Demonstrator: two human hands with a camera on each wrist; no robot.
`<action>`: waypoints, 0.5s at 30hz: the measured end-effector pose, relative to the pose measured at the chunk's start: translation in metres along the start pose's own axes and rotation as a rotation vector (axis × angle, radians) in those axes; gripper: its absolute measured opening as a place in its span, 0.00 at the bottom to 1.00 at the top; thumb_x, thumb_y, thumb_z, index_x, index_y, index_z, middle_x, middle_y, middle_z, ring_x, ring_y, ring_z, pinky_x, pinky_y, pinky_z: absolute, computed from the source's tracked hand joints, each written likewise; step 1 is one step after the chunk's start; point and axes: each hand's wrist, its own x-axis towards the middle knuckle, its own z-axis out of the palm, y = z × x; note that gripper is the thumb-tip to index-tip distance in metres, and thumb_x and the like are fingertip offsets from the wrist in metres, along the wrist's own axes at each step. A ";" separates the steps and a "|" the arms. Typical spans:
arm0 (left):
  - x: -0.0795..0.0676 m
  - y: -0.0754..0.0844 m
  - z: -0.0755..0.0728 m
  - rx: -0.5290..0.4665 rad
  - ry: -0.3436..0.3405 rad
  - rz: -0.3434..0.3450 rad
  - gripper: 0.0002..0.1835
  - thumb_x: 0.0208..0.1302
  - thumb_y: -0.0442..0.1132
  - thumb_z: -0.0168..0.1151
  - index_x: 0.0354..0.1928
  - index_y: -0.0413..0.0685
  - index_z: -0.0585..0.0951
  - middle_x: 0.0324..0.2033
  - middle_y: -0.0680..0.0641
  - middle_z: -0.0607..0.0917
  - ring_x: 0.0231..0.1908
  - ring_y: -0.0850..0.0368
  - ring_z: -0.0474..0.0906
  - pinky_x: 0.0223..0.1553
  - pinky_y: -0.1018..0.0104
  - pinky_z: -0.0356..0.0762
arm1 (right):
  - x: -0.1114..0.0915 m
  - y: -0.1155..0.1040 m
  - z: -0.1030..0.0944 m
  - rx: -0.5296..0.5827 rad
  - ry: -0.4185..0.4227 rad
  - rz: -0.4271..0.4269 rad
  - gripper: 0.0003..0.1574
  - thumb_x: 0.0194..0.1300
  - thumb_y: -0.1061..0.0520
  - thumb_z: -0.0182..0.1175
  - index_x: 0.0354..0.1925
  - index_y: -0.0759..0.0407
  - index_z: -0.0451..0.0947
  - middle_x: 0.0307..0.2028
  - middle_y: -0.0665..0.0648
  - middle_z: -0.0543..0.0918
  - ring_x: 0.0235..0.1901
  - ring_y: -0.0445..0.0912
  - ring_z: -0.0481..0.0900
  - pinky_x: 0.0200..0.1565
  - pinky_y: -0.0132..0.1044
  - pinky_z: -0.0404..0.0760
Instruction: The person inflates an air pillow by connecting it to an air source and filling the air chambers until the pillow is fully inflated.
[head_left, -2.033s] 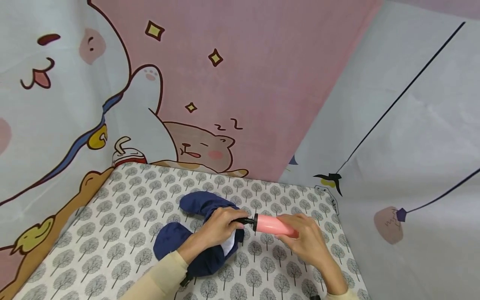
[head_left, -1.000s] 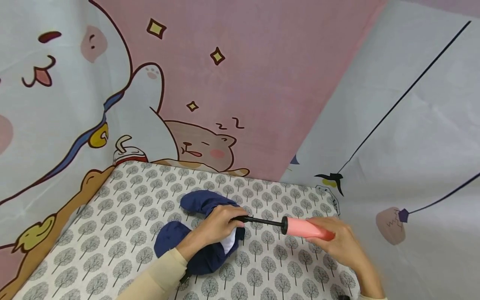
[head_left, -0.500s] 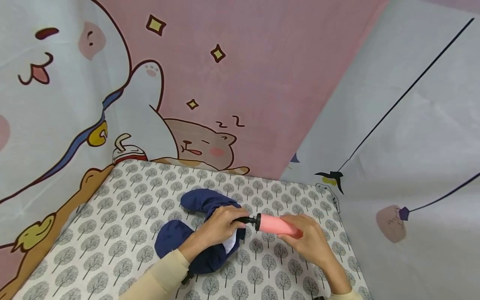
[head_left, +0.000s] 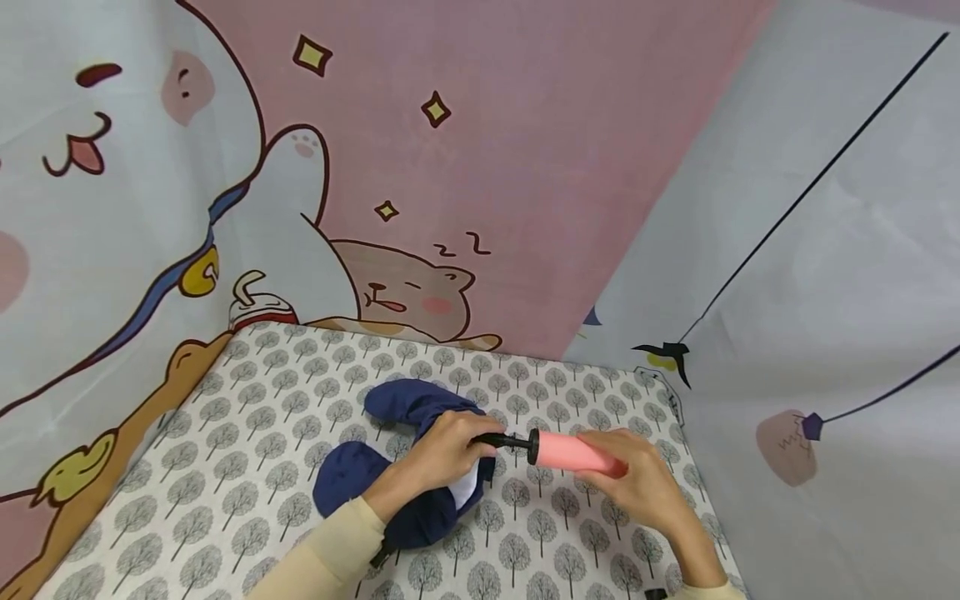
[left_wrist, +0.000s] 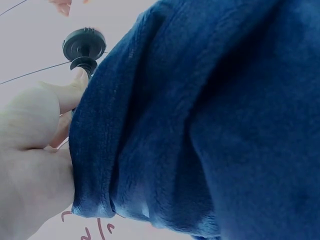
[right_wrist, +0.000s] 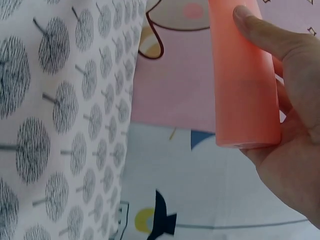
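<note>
Pump (head_left: 562, 451) sits between left hand (head_left: 441, 454), pinching its black end (head_left: 492, 438) at the blue pillow (head_left: 348, 479), and right hand (head_left: 636, 477), gripping its pink barrel (head_left: 573, 452). Smooth strokes likely want barrel and rod (head_left: 520, 442) in line, left hand steady.

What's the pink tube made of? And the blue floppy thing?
The pink tube is probably plastic with a satiny finish: its surface is smooth and its bottom edge is neat. The blue thing looks like soft, velvety fabric, because it folds and shows short fuzz. I can't see what's inside it.
</note>
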 end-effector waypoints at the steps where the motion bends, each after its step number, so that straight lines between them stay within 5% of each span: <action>1: 0.000 0.000 0.000 -0.004 -0.003 -0.007 0.16 0.72 0.36 0.77 0.59 0.49 0.93 0.53 0.49 0.97 0.52 0.53 0.94 0.55 0.59 0.91 | -0.001 0.003 -0.003 -0.002 -0.005 0.005 0.41 0.47 0.57 0.93 0.62 0.45 0.93 0.55 0.46 0.96 0.53 0.47 0.92 0.55 0.47 0.89; 8: -0.001 -0.002 -0.001 -0.035 -0.031 -0.025 0.18 0.75 0.37 0.76 0.64 0.46 0.91 0.59 0.45 0.95 0.61 0.48 0.92 0.63 0.54 0.90 | -0.016 0.028 -0.025 -0.003 -0.013 0.014 0.41 0.46 0.58 0.93 0.60 0.43 0.94 0.55 0.48 0.96 0.54 0.43 0.91 0.58 0.33 0.84; 15: -0.003 -0.008 -0.010 -0.051 -0.015 -0.021 0.18 0.74 0.36 0.76 0.63 0.46 0.91 0.59 0.44 0.95 0.57 0.49 0.93 0.57 0.57 0.92 | -0.033 0.046 -0.055 0.005 -0.022 0.169 0.40 0.49 0.52 0.93 0.62 0.44 0.93 0.57 0.53 0.96 0.57 0.27 0.83 0.57 0.29 0.81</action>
